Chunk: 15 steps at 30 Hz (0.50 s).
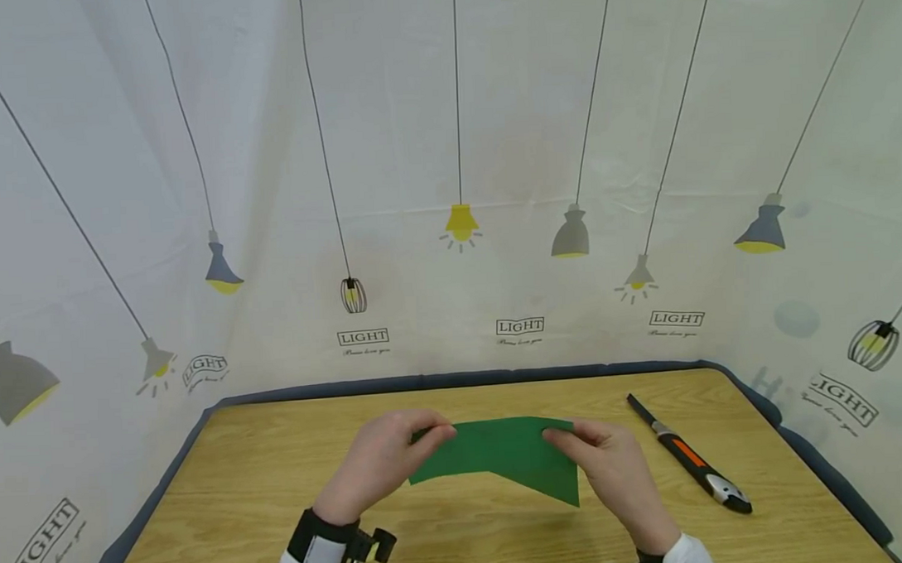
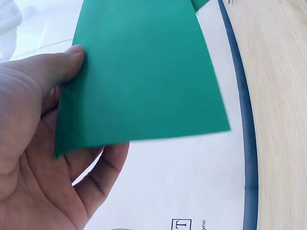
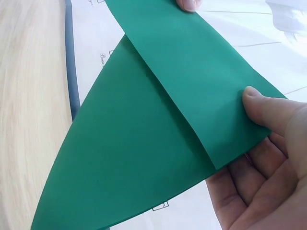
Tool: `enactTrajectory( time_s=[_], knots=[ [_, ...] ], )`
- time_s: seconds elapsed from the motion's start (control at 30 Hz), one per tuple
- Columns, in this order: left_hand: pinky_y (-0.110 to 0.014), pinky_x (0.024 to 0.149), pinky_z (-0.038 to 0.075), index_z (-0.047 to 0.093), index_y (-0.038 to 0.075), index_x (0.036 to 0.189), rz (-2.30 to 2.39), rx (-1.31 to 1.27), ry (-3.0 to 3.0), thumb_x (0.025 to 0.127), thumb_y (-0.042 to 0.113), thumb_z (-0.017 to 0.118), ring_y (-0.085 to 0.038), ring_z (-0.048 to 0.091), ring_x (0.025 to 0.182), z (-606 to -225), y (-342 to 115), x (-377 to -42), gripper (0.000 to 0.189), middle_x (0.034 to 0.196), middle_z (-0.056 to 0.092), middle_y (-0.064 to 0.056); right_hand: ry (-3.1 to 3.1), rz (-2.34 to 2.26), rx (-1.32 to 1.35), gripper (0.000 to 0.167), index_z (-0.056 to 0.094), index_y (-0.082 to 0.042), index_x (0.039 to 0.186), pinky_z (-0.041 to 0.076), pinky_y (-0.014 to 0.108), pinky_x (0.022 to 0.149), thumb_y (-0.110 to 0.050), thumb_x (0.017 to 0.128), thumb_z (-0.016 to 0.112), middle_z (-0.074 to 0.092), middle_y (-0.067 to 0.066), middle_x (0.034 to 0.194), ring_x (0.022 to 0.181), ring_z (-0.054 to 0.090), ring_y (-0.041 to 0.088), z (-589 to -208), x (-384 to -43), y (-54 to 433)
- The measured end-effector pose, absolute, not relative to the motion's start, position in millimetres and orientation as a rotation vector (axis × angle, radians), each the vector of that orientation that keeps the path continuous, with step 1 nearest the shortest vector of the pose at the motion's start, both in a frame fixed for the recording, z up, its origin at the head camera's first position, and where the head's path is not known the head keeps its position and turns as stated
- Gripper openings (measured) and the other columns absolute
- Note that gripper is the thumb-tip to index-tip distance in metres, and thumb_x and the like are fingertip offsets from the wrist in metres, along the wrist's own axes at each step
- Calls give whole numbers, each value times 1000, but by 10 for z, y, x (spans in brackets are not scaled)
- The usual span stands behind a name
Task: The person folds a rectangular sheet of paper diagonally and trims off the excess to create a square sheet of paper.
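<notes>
Person holds a sheet of green paper [image 1: 502, 458] up off the wooden table [image 1: 264, 478], one hand at each top corner. Left hand [image 1: 386, 466] pinches the left corner: in the left wrist view the thumb [image 2: 57, 67] lies on the near face and the other fingers sit behind the sheet. Right hand [image 1: 614, 466] does the same at the right corner, thumb [image 3: 266, 108] pressed on top, fingers underneath. Both are pinch grips on the paper, neither hand spread flat.

The right wrist view shows the sheet already folded: one flap overlaps a second layer along a straight diagonal crease. Looks like the corner grips are there to keep the overlapping layers aligned and the sheet taut; a grip on one side only would let the flap swing open. Lifted like this, the lower edge hangs free in a shallow V pointing at the table, visible from the head camera.

A utility knife [image 1: 688, 455] with an orange-and-black handle lies on the table right of the right hand, well apart from it and untouched. Blade state too small to tell. Printed lamp-pattern cloth [image 1: 446, 149] backs the table on three sides.
</notes>
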State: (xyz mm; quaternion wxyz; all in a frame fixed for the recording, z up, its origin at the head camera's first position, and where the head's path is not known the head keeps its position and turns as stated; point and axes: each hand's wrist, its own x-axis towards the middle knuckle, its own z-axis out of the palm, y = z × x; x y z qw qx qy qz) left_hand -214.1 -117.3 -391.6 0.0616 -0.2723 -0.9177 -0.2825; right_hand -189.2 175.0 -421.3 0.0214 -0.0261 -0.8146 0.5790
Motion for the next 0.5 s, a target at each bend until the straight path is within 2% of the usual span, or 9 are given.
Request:
enactTrajectory(
  time_s=[0.13, 0.23, 0.33, 0.47, 0.5],
  knots=[
    [-19, 57, 44, 74, 29, 99, -842, -825, -2738, 99, 42, 54, 1, 50, 61, -3917, -1191, -2134, 24, 86, 69, 15, -2527, 1802, -91, 51, 71, -8, 77, 37, 27, 65, -59, 77, 73, 62, 6, 67, 67, 49, 14, -4197, -1890, 1774],
    [-19, 57, 43, 74, 28, 98, -832, -834, -2728, 99, 43, 53, 1, 50, 60, -3916, -1194, -2132, 25, 85, 69, 15, -2520, 1809, -91, 55, 62, -6, 69, 35, 27, 60, -59, 76, 74, 43, 3, 57, 59, 39, 13, -4206, -1897, 1783],
    [-19, 59, 45, 73, 29, 99, -855, -823, -2743, 99, 45, 53, 2, 52, 63, -3916, -1201, -2135, 26, 87, 68, 17, -2513, 1810, -82, 58, 51, -7, 63, 31, 26, 55, -59, 75, 74, 27, 0, 57, 54, 29, 12, -4212, -1901, 1797],
    [-20, 60, 45, 72, 30, 100, -877, -790, -2752, 99, 43, 53, 0, 51, 65, -3923, -1230, -2136, 23, 87, 66, 17, -2499, 1804, -77, 59, 46, -8, 62, 28, 26, 53, -58, 77, 74, 25, -1, 57, 54, 26, 12, -4212, -1902, 1828],
    [-20, 60, 44, 72, 30, 100, -880, -784, -2752, 99, 42, 53, -1, 51, 65, -3925, -1239, -2135, 23, 86, 66, 16, -2500, 1796, -74, 57, 49, -8, 63, 28, 27, 54, -57, 78, 73, 26, -1, 58, 54, 27, 12, -4211, -1902, 1837]
  ],
)
